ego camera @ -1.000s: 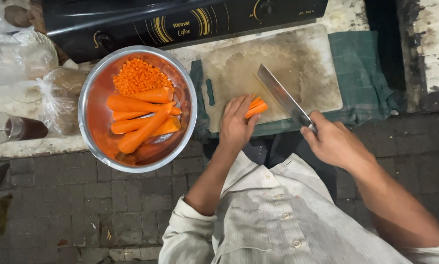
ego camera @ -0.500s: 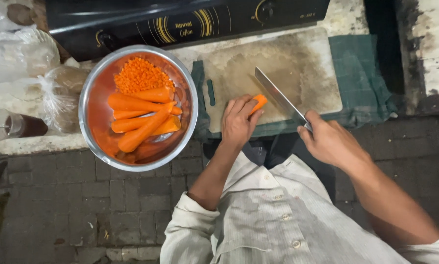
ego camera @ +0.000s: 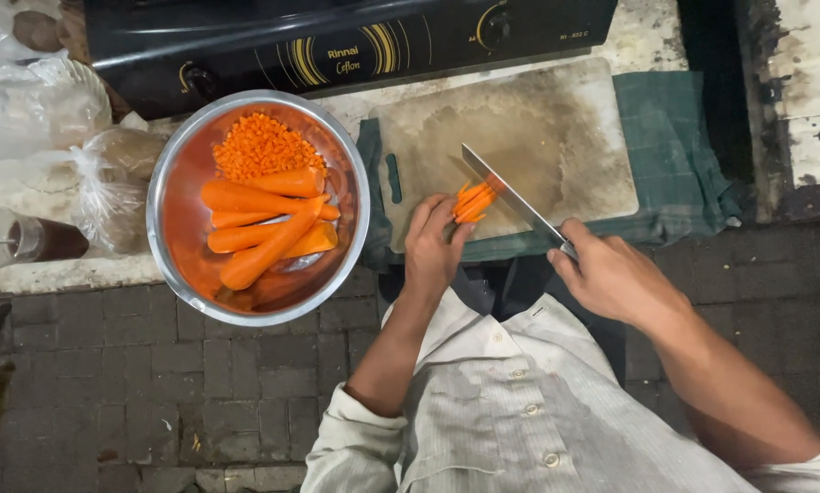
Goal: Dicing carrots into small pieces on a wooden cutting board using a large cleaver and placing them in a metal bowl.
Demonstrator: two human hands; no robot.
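My left hand (ego camera: 435,245) presses down on a bundle of orange carrot sticks (ego camera: 473,201) at the near edge of a worn cutting board (ego camera: 538,119). My right hand (ego camera: 611,274) grips the handle of a long knife (ego camera: 509,192), whose blade lies across the far end of the sticks. To the left stands a steel bowl (ego camera: 168,183) with peeled whole carrots (ego camera: 264,228) and a heap of diced carrot (ego camera: 257,146).
A black gas stove (ego camera: 337,46) runs along the far side of the board. A green cloth (ego camera: 684,155) lies under the board. Clear plastic bags (ego camera: 54,137) and a small dark bottle (ego camera: 26,239) sit at the left. Below the counter is brick paving (ego camera: 136,393).
The knife has moved left along the carrot sticks, and my left hand has drawn back a little with them. More of the sticks now shows past my fingers.
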